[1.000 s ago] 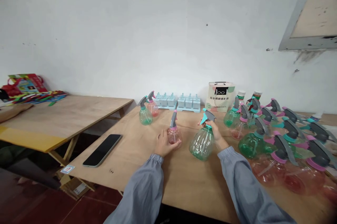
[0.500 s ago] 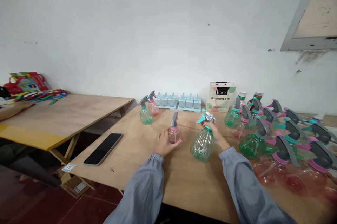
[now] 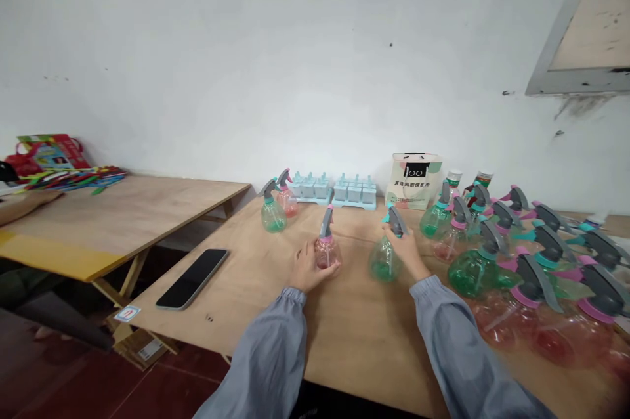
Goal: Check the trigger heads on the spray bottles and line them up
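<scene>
My left hand (image 3: 306, 270) is wrapped round a small pink spray bottle (image 3: 326, 246) with a grey trigger, standing upright on the wooden table (image 3: 344, 327). My right hand (image 3: 406, 249) grips the neck of a green spray bottle (image 3: 384, 260) with a teal and grey trigger head; the bottle stands upright on the table just right of the pink one. Both arms wear grey sleeves.
Many green and pink spray bottles (image 3: 531, 261) crowd the table's right side. Two more bottles (image 3: 275, 209), light blue moulds (image 3: 335, 190) and a white paper bag (image 3: 414, 180) stand at the back. A black phone (image 3: 191, 278) lies left. A second table (image 3: 98, 222) holds colourful items (image 3: 54, 166).
My right hand has turned the green bottle from a tilt to upright and set it down further back on the table. The left hand and pink bottle have stayed put.
</scene>
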### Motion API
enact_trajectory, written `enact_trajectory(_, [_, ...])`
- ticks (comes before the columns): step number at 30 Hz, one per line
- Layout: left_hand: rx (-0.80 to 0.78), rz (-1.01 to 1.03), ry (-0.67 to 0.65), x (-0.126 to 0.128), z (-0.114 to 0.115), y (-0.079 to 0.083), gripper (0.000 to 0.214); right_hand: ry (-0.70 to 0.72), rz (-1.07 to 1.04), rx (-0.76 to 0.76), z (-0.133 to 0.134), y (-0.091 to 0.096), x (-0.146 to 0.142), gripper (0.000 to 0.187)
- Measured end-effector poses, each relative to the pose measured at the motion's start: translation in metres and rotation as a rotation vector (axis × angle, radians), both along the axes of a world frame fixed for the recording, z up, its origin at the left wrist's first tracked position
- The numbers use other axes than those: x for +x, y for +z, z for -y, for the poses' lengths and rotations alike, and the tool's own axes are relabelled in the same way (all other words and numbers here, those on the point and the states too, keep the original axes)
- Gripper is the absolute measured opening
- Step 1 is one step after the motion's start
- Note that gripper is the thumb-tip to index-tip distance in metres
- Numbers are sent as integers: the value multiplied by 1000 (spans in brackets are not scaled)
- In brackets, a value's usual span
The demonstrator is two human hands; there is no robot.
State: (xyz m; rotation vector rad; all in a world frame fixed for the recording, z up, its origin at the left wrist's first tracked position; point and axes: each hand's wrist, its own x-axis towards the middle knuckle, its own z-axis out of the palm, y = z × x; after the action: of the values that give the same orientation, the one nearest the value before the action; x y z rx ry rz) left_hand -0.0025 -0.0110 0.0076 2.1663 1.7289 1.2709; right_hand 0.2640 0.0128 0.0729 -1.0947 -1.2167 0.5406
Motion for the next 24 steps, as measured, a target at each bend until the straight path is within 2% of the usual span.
enact_trajectory(3, [12, -6, -2, 0, 0, 1, 72, -107, 40, -7, 0, -2, 9, 31])
enact_trajectory(7, [-1, -9, 1, -1, 1, 2, 71, -260, 133, 11, -7, -9, 19, 51])
enact_trajectory(11, [-14, -17, -3, -1, 1, 3, 71, -397, 203, 42, -25, -18, 27, 66])
enact_trajectory(16, [-32, -30, 9, -1, 0, 2, 72, -458, 194, 184, -55, -19, 37, 66])
enact_trajectory(19, [-38, -28, -14, -2, -1, 1, 73, -558, 220, 280, -64, -19, 43, 65])
enact_trajectory(21, [-29, -24, -25, -3, -2, 0, 73, -643, 257, 322, -61, -26, 45, 67])
enact_trajectory(24, [-11, -21, -18, -2, -2, 0, 73, -686, 340, 326, -47, -49, 42, 71])
